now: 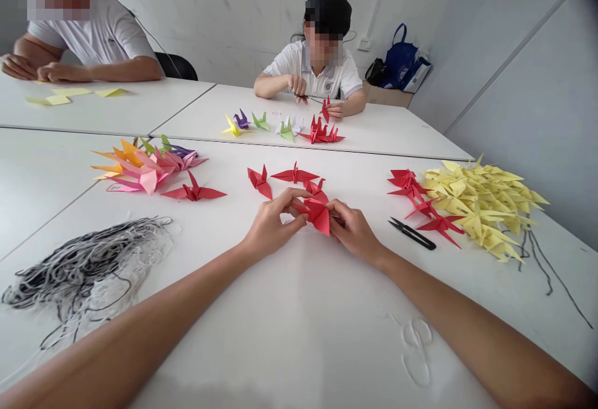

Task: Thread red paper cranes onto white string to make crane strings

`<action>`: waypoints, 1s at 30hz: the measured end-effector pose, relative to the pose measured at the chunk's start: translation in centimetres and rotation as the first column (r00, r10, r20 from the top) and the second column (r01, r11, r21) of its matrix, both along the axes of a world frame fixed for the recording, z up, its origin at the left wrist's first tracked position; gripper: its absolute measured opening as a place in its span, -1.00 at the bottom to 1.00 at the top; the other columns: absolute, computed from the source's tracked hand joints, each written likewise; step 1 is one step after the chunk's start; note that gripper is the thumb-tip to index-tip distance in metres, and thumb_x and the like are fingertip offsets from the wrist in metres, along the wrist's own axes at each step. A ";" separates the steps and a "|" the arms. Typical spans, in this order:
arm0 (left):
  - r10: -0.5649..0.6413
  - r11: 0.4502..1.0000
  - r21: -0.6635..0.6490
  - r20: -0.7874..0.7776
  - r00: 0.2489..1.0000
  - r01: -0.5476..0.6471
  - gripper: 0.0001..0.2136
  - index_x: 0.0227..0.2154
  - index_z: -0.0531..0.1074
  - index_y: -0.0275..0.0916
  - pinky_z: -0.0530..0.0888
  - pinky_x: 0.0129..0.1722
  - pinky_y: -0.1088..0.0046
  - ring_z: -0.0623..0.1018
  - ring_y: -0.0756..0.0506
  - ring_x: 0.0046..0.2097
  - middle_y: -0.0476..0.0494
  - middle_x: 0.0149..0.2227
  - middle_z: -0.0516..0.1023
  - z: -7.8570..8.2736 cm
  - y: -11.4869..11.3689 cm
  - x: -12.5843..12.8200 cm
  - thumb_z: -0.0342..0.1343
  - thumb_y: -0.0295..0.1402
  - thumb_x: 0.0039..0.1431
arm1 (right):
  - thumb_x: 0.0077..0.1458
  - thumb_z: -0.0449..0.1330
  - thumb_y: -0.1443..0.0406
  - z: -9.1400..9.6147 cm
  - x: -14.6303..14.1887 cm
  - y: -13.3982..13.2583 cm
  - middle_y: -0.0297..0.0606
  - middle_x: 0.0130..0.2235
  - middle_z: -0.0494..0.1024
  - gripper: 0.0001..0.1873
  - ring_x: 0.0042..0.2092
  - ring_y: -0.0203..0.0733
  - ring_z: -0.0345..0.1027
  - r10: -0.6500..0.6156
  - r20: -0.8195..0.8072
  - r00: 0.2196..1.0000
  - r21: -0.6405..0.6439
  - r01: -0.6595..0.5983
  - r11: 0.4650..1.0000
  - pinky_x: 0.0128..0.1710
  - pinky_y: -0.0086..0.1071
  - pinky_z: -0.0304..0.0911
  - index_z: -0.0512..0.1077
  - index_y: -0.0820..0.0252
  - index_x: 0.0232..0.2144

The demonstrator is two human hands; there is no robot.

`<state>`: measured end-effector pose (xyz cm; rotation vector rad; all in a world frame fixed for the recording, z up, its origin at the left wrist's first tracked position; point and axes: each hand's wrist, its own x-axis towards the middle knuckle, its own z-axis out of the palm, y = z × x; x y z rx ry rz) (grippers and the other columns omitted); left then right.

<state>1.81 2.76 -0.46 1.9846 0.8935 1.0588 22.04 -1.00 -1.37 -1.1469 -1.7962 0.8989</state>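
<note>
Red paper crane (317, 215) held above the white table (196, 340), centre front. Left hand (273, 225) grasps it, fingers curled over the top; right hand (354, 231) pinches the opposite side. Risk: crisp, thin paper creases if my grip tightens. Right: pointed wings of other red cranes (408, 186) beside black thread snips (412, 233). Left: tangled black-and-white thread (79, 269) could snag wings.

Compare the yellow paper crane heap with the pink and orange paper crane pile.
The yellow paper crane heap is one colour; the pink and orange paper crane pile mixes pink, orange, green and purple. The yellow heap is also larger. Both are folded paper cranes lying on the white table.
</note>
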 end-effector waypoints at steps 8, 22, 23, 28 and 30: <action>-0.018 0.999 -0.039 0.004 1.000 0.018 -0.69 -0.10 0.39 -0.16 0.49 -0.26 0.48 0.60 -0.02 -0.32 0.02 -0.36 0.60 0.0 0.0 -0.1 0.10 -0.56 0.09 | 0.29 0.05 0.28 -0.5 0.0 -0.2 -0.41 -0.40 0.48 -0.48 -0.55 -0.34 0.20 0.027 -0.034 0.999 0.024 -0.026 0.999 -0.52 -0.45 0.19 0.05 0.03 0.24; -0.010 0.989 0.145 -0.011 1.000 0.012 -0.94 -0.42 0.44 -0.23 0.39 -0.28 0.44 0.46 -0.02 -0.32 -0.04 -0.39 0.50 0.4 -0.1 0.0 0.13 -0.47 0.16 | 0.26 0.04 0.35 -1.0 -0.1 -0.4 -0.45 -0.53 0.29 -0.91 -0.56 -0.33 0.07 -0.101 0.328 0.939 0.381 -0.034 0.924 -0.53 -0.45 0.03 0.33 0.11 -0.21; -0.005 0.990 0.138 0.016 1.000 0.002 -0.93 -0.42 0.44 -0.24 0.39 -0.27 0.44 0.47 -0.02 -0.31 -0.05 -0.38 0.50 0.6 -0.2 0.0 0.13 -0.47 0.16 | 0.26 0.03 0.36 -1.0 -0.1 -0.4 -0.42 -0.50 0.33 -0.90 -0.55 -0.32 0.09 -0.128 0.319 0.939 0.412 -0.016 0.911 -0.52 -0.45 0.04 0.33 0.11 -0.20; 0.099 0.990 -0.129 0.331 0.939 -0.059 -0.95 -0.40 0.40 -0.24 0.42 -0.17 0.46 0.48 -0.01 -0.24 -0.06 -0.33 0.49 1.8 0.2 -0.4 0.14 -0.43 0.17 | 0.22 0.03 0.39 -1.0 0.2 0.0 -0.28 -0.33 0.51 -0.86 -0.38 -0.20 0.30 -0.298 0.204 0.933 0.509 0.159 0.846 -0.33 -0.35 0.21 0.35 0.11 -0.20; 0.144 0.950 -0.312 0.504 0.851 0.024 -0.91 -0.43 0.34 -0.24 0.44 -0.08 0.45 0.52 -0.01 -0.20 -0.07 -0.27 0.53 2.4 0.7 -0.6 0.14 -0.42 0.15 | 0.23 0.04 0.36 -0.9 0.5 0.3 -0.25 -0.26 0.52 -0.85 -0.28 -0.14 0.34 -0.359 0.122 0.925 0.483 0.261 0.836 -0.22 -0.28 0.23 0.36 0.10 -0.18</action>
